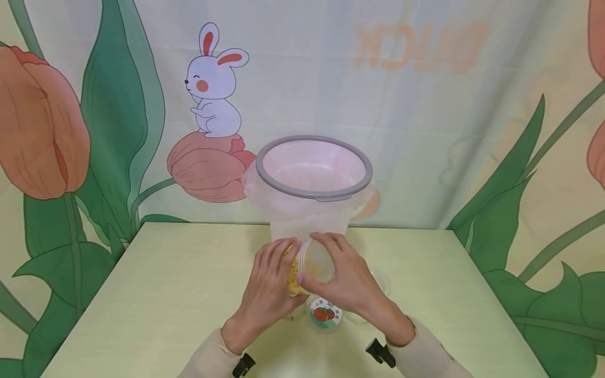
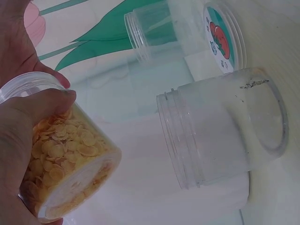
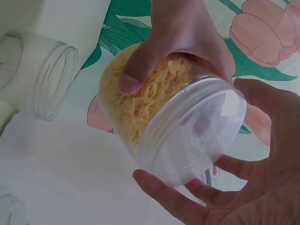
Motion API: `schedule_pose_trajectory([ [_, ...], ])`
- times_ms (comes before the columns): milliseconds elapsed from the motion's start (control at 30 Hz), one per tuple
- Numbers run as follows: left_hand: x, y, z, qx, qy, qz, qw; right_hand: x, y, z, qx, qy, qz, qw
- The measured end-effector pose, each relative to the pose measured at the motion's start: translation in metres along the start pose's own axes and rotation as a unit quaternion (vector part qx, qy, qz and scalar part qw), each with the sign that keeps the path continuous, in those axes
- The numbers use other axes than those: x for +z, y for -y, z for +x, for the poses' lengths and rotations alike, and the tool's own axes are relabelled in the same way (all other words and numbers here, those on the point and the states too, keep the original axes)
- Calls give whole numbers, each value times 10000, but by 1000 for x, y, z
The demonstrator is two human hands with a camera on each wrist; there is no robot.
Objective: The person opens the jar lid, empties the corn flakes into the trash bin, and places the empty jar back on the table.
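Observation:
Over the table's middle both hands hold one clear jar of yellow flakes [image 1: 299,269], tilted on its side. My left hand [image 1: 283,269] grips the jar's body; in the left wrist view its thumb lies across the jar of flakes [image 2: 70,159]. My right hand [image 1: 325,262] is curled round the clear lid end. From the right wrist camera, the right hand [image 3: 197,140] has thumb and fingers around the lid rim of the jar [image 3: 154,103], with the left hand [image 3: 173,42] on top.
A bin with a grey rim [image 1: 314,195] and pink bag liner stands just behind the hands. Below them lie an empty clear jar [image 2: 220,136], another open jar [image 2: 150,28] and a lid with a tomato label [image 1: 325,313]. A printed curtain backs the pale green table [image 1: 156,294].

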State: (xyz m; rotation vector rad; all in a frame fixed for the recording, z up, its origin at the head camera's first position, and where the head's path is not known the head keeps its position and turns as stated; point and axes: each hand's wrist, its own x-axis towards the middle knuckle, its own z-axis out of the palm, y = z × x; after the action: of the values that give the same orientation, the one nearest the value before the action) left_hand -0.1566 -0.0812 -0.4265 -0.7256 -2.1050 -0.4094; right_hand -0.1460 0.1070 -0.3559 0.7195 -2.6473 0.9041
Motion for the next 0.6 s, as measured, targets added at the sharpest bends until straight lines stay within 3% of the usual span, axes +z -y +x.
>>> schedule_pose_trajectory([
  [367,0,2,-1,80,-64,25,9999,-1,-11,-1,-1202,39,-107,9927],
  [600,-1,2,-2,52,-11,-28,10000,-2,-23,4,-2534,101,-448,9663],
])
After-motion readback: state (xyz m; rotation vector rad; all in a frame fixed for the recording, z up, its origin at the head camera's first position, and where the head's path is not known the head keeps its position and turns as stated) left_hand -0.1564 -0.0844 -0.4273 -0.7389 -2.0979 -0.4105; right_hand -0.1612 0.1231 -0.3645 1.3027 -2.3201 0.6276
